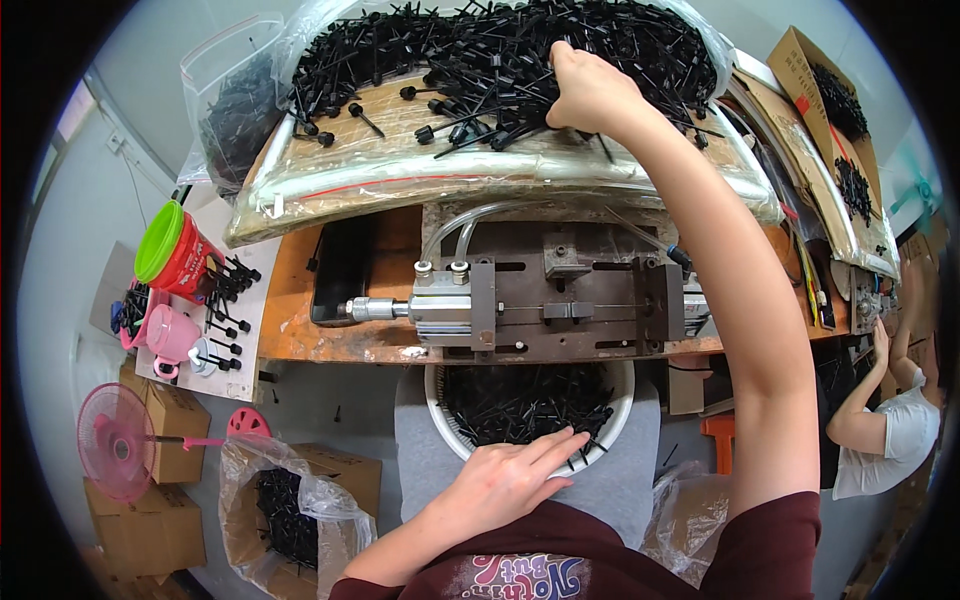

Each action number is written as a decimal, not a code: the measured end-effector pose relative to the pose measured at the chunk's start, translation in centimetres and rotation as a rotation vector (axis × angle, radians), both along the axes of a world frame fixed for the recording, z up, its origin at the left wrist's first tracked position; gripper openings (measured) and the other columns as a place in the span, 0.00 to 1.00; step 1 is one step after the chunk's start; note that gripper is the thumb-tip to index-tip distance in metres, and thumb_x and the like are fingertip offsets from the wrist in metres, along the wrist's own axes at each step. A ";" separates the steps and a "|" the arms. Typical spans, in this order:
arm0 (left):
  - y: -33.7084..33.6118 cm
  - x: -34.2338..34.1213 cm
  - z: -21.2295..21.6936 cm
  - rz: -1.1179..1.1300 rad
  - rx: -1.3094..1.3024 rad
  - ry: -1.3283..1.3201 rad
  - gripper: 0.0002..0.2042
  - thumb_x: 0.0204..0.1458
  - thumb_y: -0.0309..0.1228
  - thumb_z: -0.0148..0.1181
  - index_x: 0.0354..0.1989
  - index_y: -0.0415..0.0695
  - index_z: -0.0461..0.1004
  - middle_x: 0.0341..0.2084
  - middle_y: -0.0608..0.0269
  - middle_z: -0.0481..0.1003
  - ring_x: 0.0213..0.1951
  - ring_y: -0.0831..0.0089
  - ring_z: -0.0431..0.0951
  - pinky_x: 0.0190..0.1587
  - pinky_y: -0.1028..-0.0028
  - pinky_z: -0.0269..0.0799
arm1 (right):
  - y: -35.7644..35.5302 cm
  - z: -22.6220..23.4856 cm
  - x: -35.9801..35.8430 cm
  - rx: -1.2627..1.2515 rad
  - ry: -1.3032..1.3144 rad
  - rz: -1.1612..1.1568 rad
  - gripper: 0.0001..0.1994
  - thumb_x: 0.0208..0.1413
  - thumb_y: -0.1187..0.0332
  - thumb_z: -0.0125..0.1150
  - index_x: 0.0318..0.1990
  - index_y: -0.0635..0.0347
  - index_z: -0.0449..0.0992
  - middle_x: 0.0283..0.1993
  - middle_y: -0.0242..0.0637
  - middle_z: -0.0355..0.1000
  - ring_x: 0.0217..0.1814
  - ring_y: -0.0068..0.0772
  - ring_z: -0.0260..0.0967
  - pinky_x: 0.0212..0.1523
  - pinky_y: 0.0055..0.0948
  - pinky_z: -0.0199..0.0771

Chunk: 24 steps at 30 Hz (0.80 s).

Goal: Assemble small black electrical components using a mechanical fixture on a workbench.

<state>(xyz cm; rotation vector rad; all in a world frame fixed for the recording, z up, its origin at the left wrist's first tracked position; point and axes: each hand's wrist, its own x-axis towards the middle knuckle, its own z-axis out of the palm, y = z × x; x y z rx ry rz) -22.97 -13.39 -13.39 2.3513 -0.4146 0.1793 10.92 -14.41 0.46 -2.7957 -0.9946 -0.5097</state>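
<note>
My right hand (590, 90) reaches to the heap of black plastic pins (480, 60) on the raised, plastic-wrapped board. Its fingers curl round some of the pins, their tips partly hidden. In my lap stands a round white basket (432, 400), holding many similar pins. My left hand (515, 475) lies over its near rim, fingers stretched out and touching the pins at the edge. Between heap and basket sits a metal clamping fixture (570, 310), with a silver air cylinder (442, 308) at its left and clear tubes above.
Left on the bench stand a red bucket (187, 262), a pink cup (172, 335) and loose pins. A pink fan (117, 442) and a bag-lined carton (235, 505) are below. Far right, a co-worker (885, 440) works near an open carton (795, 70).
</note>
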 end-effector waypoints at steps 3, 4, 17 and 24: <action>0.3 -0.3 -0.4 0.017 -0.018 0.003 0.25 0.48 0.35 0.66 0.57 0.48 0.71 0.48 0.60 0.77 0.28 0.65 0.81 0.31 0.72 0.79 | -0.7 0.9 0.3 -0.073 0.080 0.029 0.29 0.37 0.66 0.68 0.52 0.56 0.70 0.48 0.41 0.75 0.52 0.43 0.74 0.48 0.42 0.76; 0.4 -0.4 -0.6 0.015 -0.031 -0.006 0.25 0.48 0.35 0.66 0.57 0.48 0.71 0.47 0.60 0.78 0.28 0.65 0.81 0.31 0.71 0.79 | -1.7 0.9 1.2 -0.058 0.101 0.074 0.27 0.33 0.65 0.67 0.48 0.59 0.72 0.43 0.47 0.75 0.48 0.46 0.73 0.47 0.39 0.73; 0.6 -0.5 -1.5 0.005 -0.074 -0.012 0.23 0.50 0.35 0.65 0.56 0.48 0.72 0.43 0.63 0.79 0.29 0.66 0.81 0.31 0.71 0.78 | -6.1 3.2 2.6 -0.138 -0.021 0.285 0.26 0.34 0.67 0.74 0.47 0.58 0.77 0.47 0.41 0.71 0.54 0.40 0.69 0.55 0.35 0.70; 0.3 -0.4 -1.1 -0.020 -0.058 -0.003 0.23 0.50 0.35 0.64 0.56 0.48 0.71 0.42 0.62 0.79 0.29 0.66 0.81 0.31 0.72 0.78 | -3.0 1.6 0.6 -0.325 0.015 0.071 0.32 0.34 0.78 0.66 0.52 0.62 0.61 0.39 0.50 0.74 0.46 0.53 0.73 0.45 0.45 0.74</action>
